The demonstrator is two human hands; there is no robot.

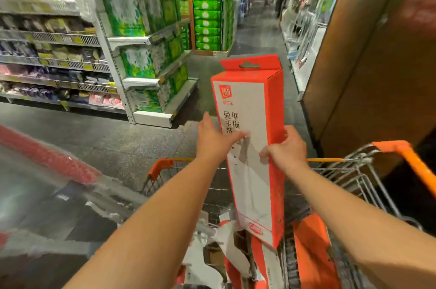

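**Forearms out, tall box standing in the cart**

Both forearms (151, 218) stretch out ahead of me, and between them is the red-and-white box (250, 182). It's on end, leaning just a touch. Its lower end is down inside the shopping cart (401, 147) and its hang-tab top rises well above the far rim. I reckon it's upright because it's too long to lie flat in the basket. I can't tell whether the bottom corner is resting on anything yet.

The hands sit apart, one on each long edge at about mid-height. My right hand (287, 149) does the real holding, with its fingers curled round the red side panel and the thumb pressed onto the white front. My left hand (212, 140) is flat and loose. Its fingers lie straight along the left edge and the thumb reaches across the printed face, so it's steadying the box rather than gripping it. That makes sense to me: one hand carries, the other stops it toppling.

Below the box, more red-and-white packaging (259, 262) lies in the basket, with an orange flap (313, 253) just beside it. Further out on the left, shelves (141, 38) hold green packs. On the right there's a brown panel (377, 76), and the grey floor (118, 142) of the aisle runs on ahead.
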